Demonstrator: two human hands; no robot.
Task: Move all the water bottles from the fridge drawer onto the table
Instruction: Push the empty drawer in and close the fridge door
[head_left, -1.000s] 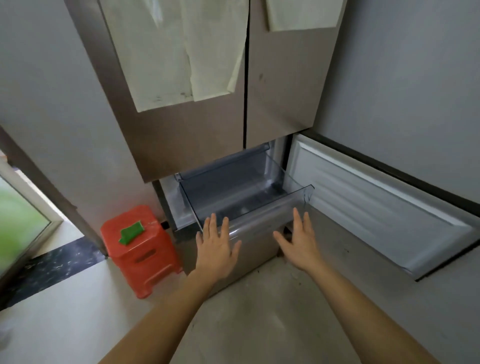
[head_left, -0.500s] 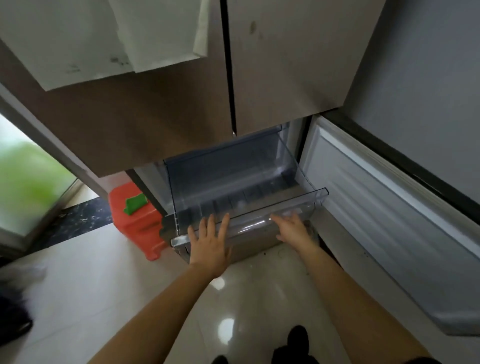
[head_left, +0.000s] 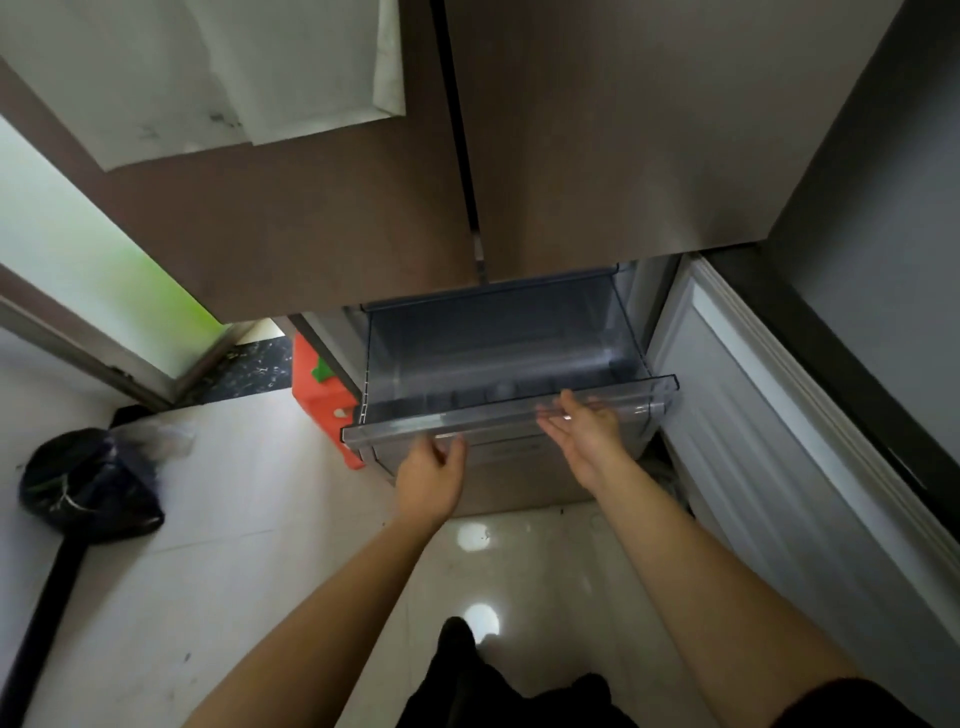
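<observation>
Fridge drawer (head_left: 493, 338) of clear plastic stands pulled out, long front lip running crosswise, no water bottles showing inside. Left hand (head_left: 428, 480) tucks fingers under the lip left of centre, grip unclear; right hand (head_left: 584, 439) lies straight-fingered against it, equally near.

Orange plastic stool (head_left: 317, 410) low against the wall, green scrap (head_left: 322, 371) on top. Farther left, a black bag (head_left: 88, 483) slumped on glossy pale floor tiles (head_left: 234, 519) — pale paper sheets (head_left: 234, 78) hanging above.
</observation>
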